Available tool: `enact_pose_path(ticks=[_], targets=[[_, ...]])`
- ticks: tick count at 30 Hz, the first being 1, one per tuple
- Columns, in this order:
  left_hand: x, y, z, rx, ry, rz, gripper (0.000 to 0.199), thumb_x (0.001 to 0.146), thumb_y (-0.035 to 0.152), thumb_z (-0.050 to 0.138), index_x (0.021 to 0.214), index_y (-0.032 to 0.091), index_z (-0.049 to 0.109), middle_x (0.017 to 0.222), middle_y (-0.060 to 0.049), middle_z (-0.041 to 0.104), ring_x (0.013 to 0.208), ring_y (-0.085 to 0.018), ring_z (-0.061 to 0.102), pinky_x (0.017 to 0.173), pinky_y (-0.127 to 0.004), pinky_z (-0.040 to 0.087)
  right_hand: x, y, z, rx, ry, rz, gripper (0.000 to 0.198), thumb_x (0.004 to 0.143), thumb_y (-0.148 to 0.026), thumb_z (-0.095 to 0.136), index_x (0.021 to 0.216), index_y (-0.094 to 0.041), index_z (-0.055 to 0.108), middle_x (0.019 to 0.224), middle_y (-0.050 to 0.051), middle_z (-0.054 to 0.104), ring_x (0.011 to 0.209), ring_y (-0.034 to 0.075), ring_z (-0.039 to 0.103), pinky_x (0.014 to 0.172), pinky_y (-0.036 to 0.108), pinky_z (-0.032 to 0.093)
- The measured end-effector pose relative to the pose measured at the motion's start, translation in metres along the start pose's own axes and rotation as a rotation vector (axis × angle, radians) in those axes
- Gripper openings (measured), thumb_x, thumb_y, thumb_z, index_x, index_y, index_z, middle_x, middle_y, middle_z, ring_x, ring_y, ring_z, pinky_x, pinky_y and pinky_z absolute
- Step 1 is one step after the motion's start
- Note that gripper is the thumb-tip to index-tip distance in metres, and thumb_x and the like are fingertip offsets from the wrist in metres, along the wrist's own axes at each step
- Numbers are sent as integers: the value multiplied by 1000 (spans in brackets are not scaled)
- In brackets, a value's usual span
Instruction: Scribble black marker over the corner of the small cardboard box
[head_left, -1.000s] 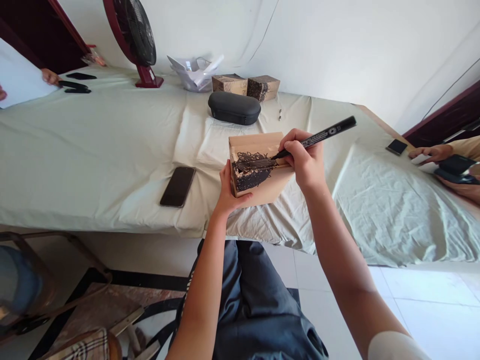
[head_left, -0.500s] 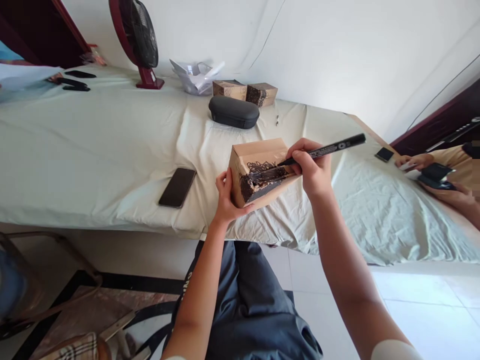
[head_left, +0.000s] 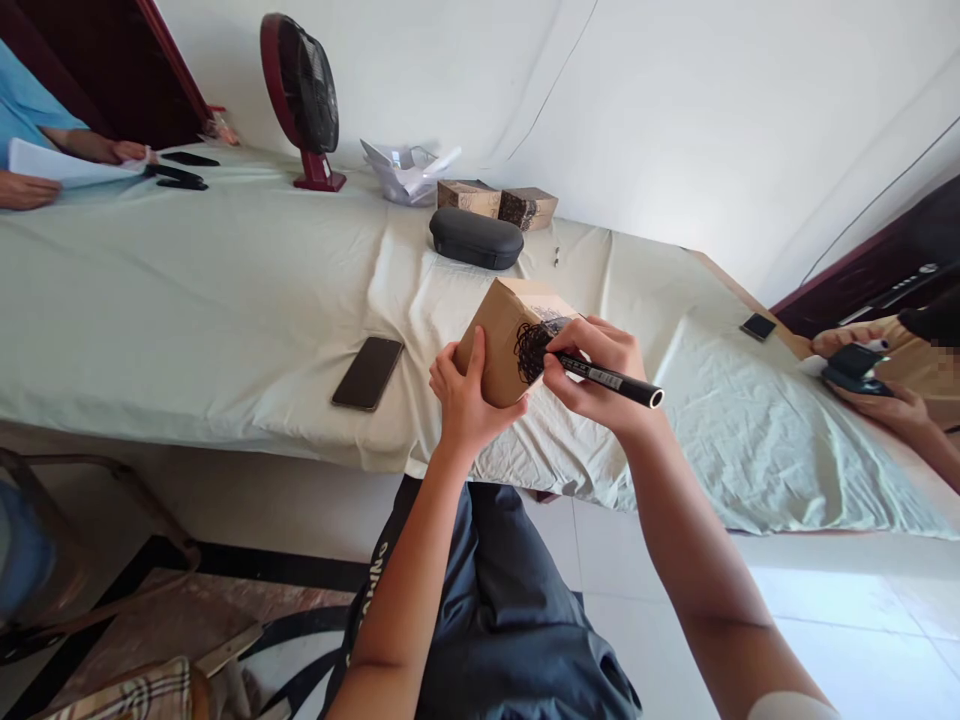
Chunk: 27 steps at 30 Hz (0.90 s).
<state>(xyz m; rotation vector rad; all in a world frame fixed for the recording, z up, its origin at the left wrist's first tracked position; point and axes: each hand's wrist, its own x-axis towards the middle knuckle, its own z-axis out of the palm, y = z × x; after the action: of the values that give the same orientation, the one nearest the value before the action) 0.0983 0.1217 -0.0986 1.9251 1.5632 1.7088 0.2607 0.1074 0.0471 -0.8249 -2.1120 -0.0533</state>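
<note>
1. Table with the pale sheet sits just beyond both hands, a phone lying off to the left hand's side.
2. Cardboard box is gripped in the left hand, tilted above the table edge.
3. Right hand pinches a black marker, tip on the box.
4. One face is partly scribbled black; the side facing us is mostly bare, so plenty left, I'd say.

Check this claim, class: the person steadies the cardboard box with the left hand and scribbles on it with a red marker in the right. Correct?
Not quite. In the head view the marker is black, not red. The left hand does steady the cardboard box, and the right hand does the scribbling.
</note>
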Motion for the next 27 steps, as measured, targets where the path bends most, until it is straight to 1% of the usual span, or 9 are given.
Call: enact_pose_path(ticks=[3, 5, 9, 15, 21, 25, 27], targets=[[0, -1, 1, 13, -9, 6, 124, 60, 49, 95, 168, 28, 38, 146, -21, 36, 133, -52, 42, 115, -71, 33, 1, 0, 1, 34, 67, 83, 10, 86, -22, 63, 82, -26, 55, 70, -2, 63, 58, 16, 53, 61, 32, 44], [-1, -2, 1, 21, -5, 15, 123, 60, 48, 95, 167, 27, 39, 146, -21, 36, 131, -52, 42, 113, -70, 35, 0, -2, 3, 82, 114, 135, 11, 88, -24, 64, 82, -25, 55, 68, -2, 63, 56, 14, 54, 57, 29, 42], [-2, -2, 1, 33, 20, 36, 123, 59, 49, 96, 166, 25, 41, 144, -21, 38, 130, -50, 44, 112, -68, 38, 0, -1, 9, 152, 205, 181, 16, 90, -24, 64, 79, -24, 53, 61, -5, 58, 49, 11, 47, 50, 25, 38], [-4, -5, 0, 97, -4, 20, 122, 62, 50, 95, 166, 25, 37, 147, -21, 38, 136, -45, 44, 118, -63, 37, -2, 8, 16, 169, 293, 194, 20, 93, -29, 67, 80, -24, 53, 63, -4, 56, 53, 10, 44, 50, 25, 36], [-4, -23, 3, -7, 21, 72, 125, 63, 56, 94, 168, 25, 34, 143, -19, 38, 135, -46, 44, 120, -65, 35, -1, 26, 18, 174, 280, 261, 21, 92, -28, 67, 77, -23, 53, 64, -4, 54, 55, 11, 43, 52, 26, 34], [-5, -32, 5, -59, 11, 80, 125, 63, 55, 93, 169, 27, 31, 144, -18, 36, 138, -46, 41, 120, -65, 36, -3, 40, 20, 179, 330, 329, 25, 90, -32, 69, 74, -23, 53, 66, -3, 50, 59, 12, 43, 54, 27, 35], [-6, -35, 7, -73, 8, 62, 126, 64, 53, 93, 170, 29, 28, 144, -17, 35, 139, -45, 40, 120, -65, 37, -6, 48, 20, 226, 362, 364, 27, 90, -33, 71, 73, -24, 52, 65, -3, 48, 59, 13, 42, 53, 28, 34]])
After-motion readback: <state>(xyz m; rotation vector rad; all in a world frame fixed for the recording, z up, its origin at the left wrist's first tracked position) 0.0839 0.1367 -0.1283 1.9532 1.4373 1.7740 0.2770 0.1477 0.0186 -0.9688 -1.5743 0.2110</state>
